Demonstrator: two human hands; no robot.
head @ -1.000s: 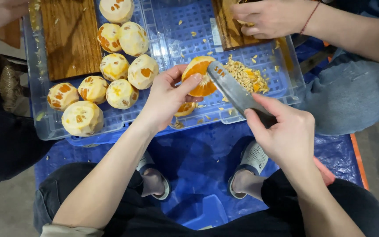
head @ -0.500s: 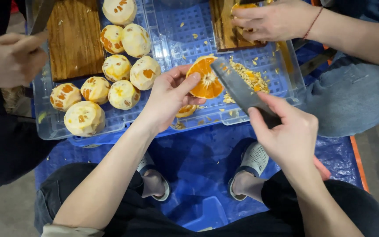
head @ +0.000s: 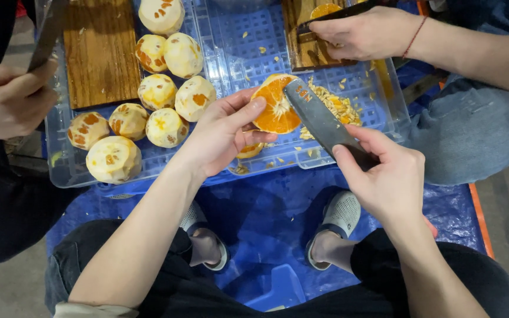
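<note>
The left hand (head: 222,132) holds a halved orange with its cut face up (head: 276,111) over a clear plastic tray with a blue perforated floor (head: 231,47). The right hand (head: 387,176), its grip closed on the handle, lays a broad steel cleaver (head: 319,121) against the fruit. Peeled pale oranges (head: 148,112) sit beside a brown wooden cutting board (head: 101,53). A blue tarpaulin (head: 266,206) covers the floor beneath.
</note>
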